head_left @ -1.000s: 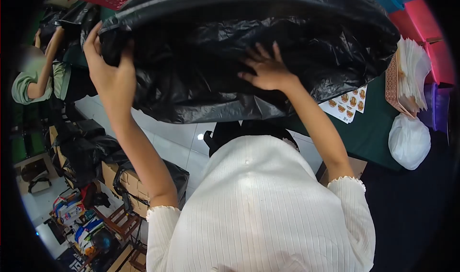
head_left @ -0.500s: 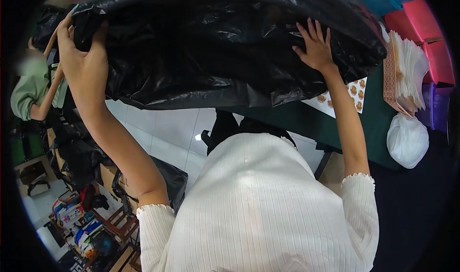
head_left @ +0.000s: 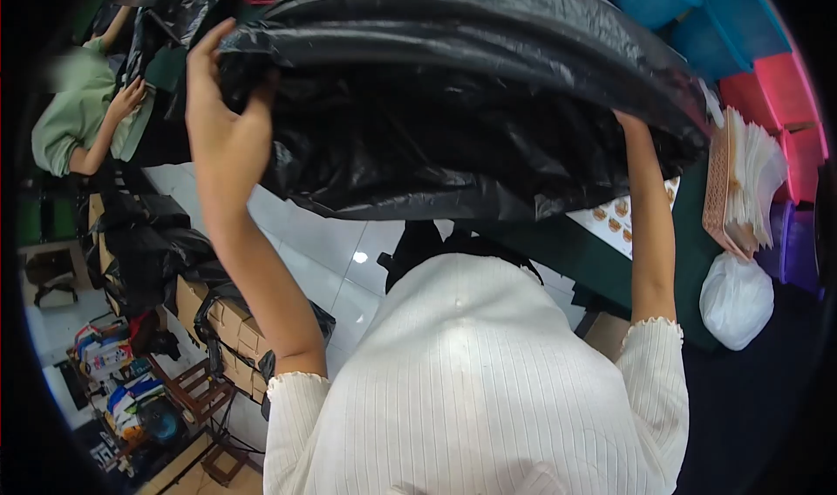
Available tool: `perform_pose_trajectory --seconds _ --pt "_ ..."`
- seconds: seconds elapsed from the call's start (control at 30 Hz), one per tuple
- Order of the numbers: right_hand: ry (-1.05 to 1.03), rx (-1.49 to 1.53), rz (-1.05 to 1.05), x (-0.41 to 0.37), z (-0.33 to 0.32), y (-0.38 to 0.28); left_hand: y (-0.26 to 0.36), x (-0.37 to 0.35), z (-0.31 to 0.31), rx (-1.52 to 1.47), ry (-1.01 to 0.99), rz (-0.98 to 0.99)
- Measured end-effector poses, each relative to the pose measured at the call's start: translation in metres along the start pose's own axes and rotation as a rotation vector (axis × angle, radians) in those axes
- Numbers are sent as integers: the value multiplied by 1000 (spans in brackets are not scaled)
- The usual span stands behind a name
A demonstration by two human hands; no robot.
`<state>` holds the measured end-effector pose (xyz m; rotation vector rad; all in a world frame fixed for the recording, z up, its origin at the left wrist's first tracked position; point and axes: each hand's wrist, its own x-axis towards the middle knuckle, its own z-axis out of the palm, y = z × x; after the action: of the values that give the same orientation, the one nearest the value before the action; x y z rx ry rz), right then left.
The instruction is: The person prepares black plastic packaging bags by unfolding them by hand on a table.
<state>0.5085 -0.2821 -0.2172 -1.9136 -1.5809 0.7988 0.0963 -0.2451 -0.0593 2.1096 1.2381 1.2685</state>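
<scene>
A large black plastic bag [head_left: 488, 33] spreads across the upper middle, its mouth open toward me and its dark inside showing. My left hand [head_left: 228, 129] grips the bag's left edge, thumb inside and fingers around the outside. At the right, my right hand reaches into the mouth; only the wrist [head_left: 634, 133] shows, and the fingers are hidden under the upper layer of plastic. Beneath the bag's right end, a sheet of round brown stickers [head_left: 616, 220] lies on the dark green table surface [head_left: 558, 255].
At the right are a patterned holder of papers [head_left: 719, 177], a white plastic bag [head_left: 737, 299], and blue [head_left: 728, 28], pink [head_left: 789, 85] and purple bins [head_left: 789, 242]. A person in green [head_left: 78, 116] handles black plastic at upper left. Cardboard boxes [head_left: 228, 325] stand lower left.
My left hand has moved right with the bag's edge. My right hand has slid inside the mouth, out of sight. The upper layer now arches, and the other person's arm has shifted.
</scene>
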Motion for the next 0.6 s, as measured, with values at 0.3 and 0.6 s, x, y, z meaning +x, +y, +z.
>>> perform_pose_trajectory --seconds 0.3,0.6 --pt "-430 74 -45 -146 -21 -154 -33 -70 -9 -17 214 -263" --pt "666 169 145 -163 -35 -29 -66 -134 -9 -199 290 -587"
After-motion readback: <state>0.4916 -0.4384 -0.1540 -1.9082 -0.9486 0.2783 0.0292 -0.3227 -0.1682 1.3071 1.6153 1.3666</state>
